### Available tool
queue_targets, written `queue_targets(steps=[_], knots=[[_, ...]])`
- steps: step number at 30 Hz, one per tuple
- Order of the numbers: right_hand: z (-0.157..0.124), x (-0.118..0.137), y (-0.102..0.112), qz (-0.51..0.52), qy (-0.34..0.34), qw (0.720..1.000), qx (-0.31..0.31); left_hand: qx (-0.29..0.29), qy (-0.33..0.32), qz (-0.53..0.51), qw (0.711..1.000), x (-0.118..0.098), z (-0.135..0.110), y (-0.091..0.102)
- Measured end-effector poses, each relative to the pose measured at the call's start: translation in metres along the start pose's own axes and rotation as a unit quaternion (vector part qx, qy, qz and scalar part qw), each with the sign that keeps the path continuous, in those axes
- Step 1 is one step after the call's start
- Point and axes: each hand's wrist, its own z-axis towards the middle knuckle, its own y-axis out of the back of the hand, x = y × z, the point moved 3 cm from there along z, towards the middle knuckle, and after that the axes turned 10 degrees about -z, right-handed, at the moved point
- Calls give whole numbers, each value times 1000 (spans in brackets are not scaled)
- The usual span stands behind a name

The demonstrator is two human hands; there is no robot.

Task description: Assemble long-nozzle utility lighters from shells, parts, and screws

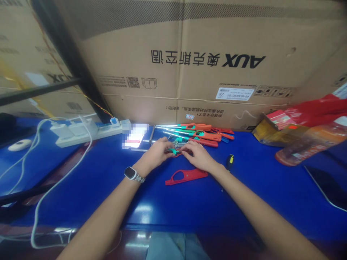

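Observation:
My left hand (158,153), with a watch (130,173) on its wrist, pinches a small green lighter part (172,150). Close beside it, my right hand (199,155) has bent fingers pressed together at the same spot; what they grip is hidden. A bit of red casing shows between the hands. Nearer to me lies a red lighter shell half (187,177) with an oval opening, beneath the right wrist. Behind the hands is a pile of long-necked lighters (207,135), orange and red with green triggers and metal tubes.
A black-and-yellow screwdriver (230,162) lies right of my right hand. A lit phone (135,136) and a white power strip (89,134) with cables are at left. On the right are a drink bottle (309,142) and dark tablet-like device (329,184). A large carton (200,32) stands behind.

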Motion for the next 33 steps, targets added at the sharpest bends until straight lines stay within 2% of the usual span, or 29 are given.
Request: queue_targets(steps=[10,16,21,26,30,33], knots=[[0,4,1,5,-4,1000,-2,-6,-15,-13,1000,7,2,-10],[0,7,1,-17,-7,1000,-5,12,26,-58,998,5,2,-7],[-1,9,1,-28,-13,1000,0,36,14,-82,996,1,1,-1],[-3,18,5,-53,-24,998,-24,29,7,-63,998,2,1,-2],[-2,26,8,-13,-22,998,-59,23,-4,-39,999,3,2,-5],[-1,28,5,29,-8,998,-62,27,-7,-39,999,4,3,-5]])
